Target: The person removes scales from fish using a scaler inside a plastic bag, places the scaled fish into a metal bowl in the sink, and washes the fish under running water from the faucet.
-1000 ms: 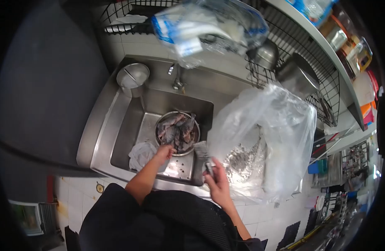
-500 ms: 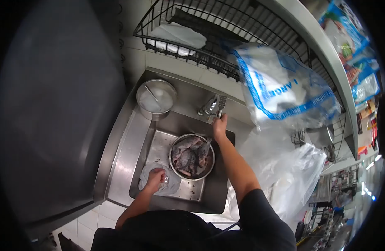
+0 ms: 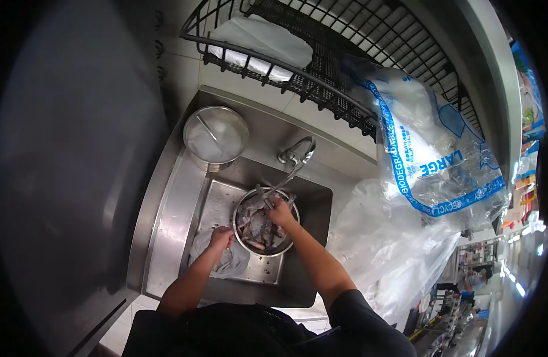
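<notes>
My right hand (image 3: pixel 280 213) is closed around a scaler-like tool (image 3: pixel 264 196) over a round metal bowl (image 3: pixel 236 231). Several dark, scaly fish pieces (image 3: pixel 259 227) fill the bowl, which stands in the steel sink (image 3: pixel 218 204). From the curved tap (image 3: pixel 290 157), a thin stream of water comes down towards the bowl and the tool. My left hand (image 3: pixel 221 238) is a fist left of the bowl, over the upper edge of a greyish plastic bag (image 3: pixel 229 263). Its fingers hide what they hold, if anything.
A metal pot (image 3: pixel 216 135) with whitish liquid and a utensil stands at the sink's back left corner. Overhead is a black wire rack (image 3: pixel 321 89). A blue-printed bag (image 3: pixel 431 149) hangs at right above clear plastic sheeting (image 3: pixel 387 256).
My right hand has moved with the tool from the tap down to the bowl. Water now runs from the tap. My left hand has shifted slightly up from over the bag's middle.
</notes>
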Demonstrator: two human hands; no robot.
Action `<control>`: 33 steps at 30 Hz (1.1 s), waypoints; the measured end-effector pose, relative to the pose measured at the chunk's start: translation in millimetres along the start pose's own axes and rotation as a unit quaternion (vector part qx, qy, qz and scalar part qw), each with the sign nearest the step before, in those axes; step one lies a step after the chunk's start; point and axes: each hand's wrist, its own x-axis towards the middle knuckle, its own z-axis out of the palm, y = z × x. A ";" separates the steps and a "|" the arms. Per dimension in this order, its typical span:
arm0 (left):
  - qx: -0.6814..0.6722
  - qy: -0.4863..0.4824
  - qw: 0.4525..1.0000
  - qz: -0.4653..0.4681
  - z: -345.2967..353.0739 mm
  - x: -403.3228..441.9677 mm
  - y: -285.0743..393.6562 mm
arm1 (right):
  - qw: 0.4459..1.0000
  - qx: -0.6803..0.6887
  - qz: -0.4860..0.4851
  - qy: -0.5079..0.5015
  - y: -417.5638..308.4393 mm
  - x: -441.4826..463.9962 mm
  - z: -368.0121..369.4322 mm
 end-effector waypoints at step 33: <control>-0.124 -0.075 0.977 -0.157 121.2 111.5 49.3 | 0.958 0.133 0.237 0.092 -63.4 -307.4 -5.3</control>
